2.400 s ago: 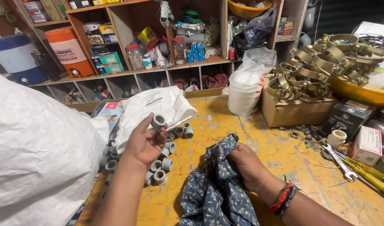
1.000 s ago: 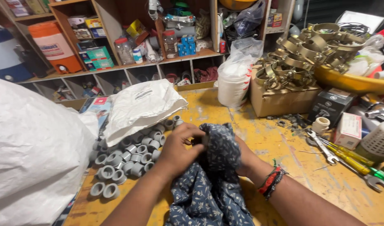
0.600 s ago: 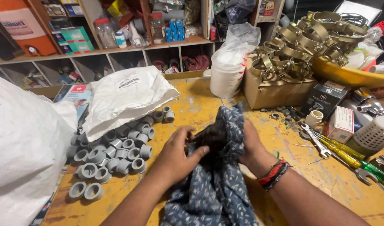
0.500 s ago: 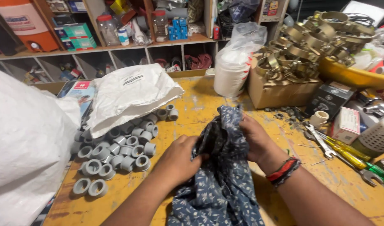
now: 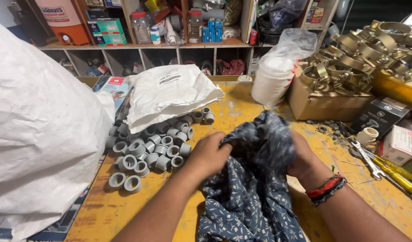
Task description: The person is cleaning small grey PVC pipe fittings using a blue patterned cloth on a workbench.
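Note:
A dark blue cloth with a small white flower print (image 5: 255,192) is bunched up between both hands over a yellow worktable (image 5: 235,105). My left hand (image 5: 209,154) grips its left side, fingers curled into the folds. My right hand (image 5: 303,157), with red and black bands at the wrist, clasps the right side. Anything wrapped inside the cloth is hidden. A heap of short grey pipe fittings (image 5: 150,145) lies just left of my left hand.
A big white sack (image 5: 35,130) fills the left. A smaller white bag (image 5: 167,92) lies behind the fittings. A clear bag of white cups (image 5: 277,74), a cardboard box of brass clamps (image 5: 345,78), screwdrivers and a wrench (image 5: 385,166) sit right. Shelves stand behind.
My left hand held up one grey fitting, then brought it to the cloth. Both hands now clutch the bunched cloth and the fitting is out of sight. The view has tilted downward.

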